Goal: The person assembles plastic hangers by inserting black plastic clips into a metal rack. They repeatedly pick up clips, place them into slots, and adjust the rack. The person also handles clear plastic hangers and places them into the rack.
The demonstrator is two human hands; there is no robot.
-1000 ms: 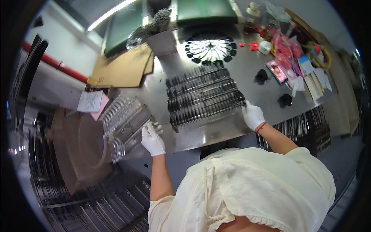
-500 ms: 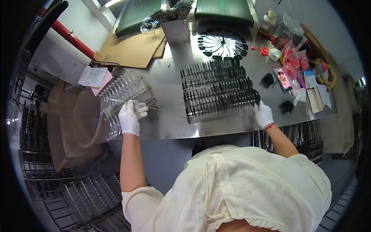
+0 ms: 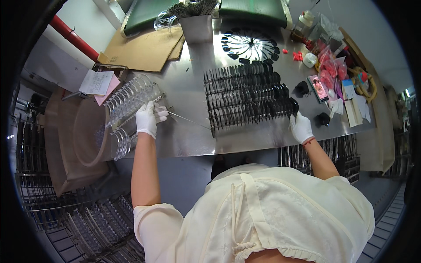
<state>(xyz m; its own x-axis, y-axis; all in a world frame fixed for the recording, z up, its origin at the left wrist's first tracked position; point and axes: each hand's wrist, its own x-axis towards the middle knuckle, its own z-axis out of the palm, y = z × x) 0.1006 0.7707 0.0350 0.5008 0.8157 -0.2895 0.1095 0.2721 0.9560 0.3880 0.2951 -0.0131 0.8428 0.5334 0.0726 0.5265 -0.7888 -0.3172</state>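
My left hand [image 3: 147, 120], in a white glove, is closed on a thin metal rod [image 3: 189, 120] that slants right toward a rack. Beside and partly under it lies a rack of clear curved plastic pieces [image 3: 131, 94]. My right hand [image 3: 301, 129], also gloved, has its fingertips at the near right corner of a rack of black pieces [image 3: 245, 96]. They pinch the lower end of a rounded black piece [image 3: 294, 105] there; the exact grip is partly hidden. The black pieces stand upright in several rows.
More black pieces [image 3: 232, 56] lie fanned in a circle on the metal table [image 3: 184, 140]. Cardboard [image 3: 140, 50], a metal box [image 3: 196, 30] and a notebook [image 3: 96, 84] stand around the left and back. At right lie a phone [image 3: 317, 88], bags with red pieces and two small black objects.
My left hand has moved slightly left, and the rod now reaches further right toward the black rack. At my right hand, the black end piece has shifted a little to the right.
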